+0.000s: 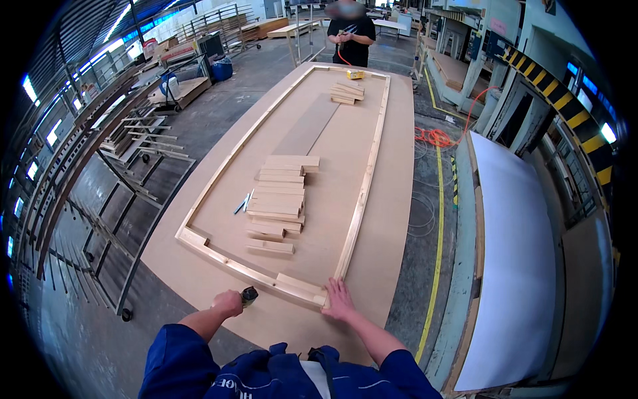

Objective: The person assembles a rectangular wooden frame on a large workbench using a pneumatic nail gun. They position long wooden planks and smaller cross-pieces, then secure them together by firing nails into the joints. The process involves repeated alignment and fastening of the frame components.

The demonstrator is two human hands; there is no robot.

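A long rectangular wooden frame (362, 199) of pale strips lies on a large brown board (392, 173). My right hand (339, 300) holds its near right corner, thumb and fingers around the strip. My left hand (229, 304) is closed around a black-headed hand tool (249, 295), just outside the near strip; its exact kind is unclear. Short wooden blocks sit inside two corners, one (299, 286) along the near strip by my right hand. Within the frame lies a row of loose wooden blocks (276, 199), with thin blue and white sticks (242, 203) beside it.
A second stack of blocks (347, 92) and a yellow box (355, 74) lie at the far end, where a co-worker (352, 40) holds a tool with an orange hose. Metal racks (133, 193) stand left; white sheets (508, 266) and machinery stand right. An orange hose (435, 137) coils on the floor.
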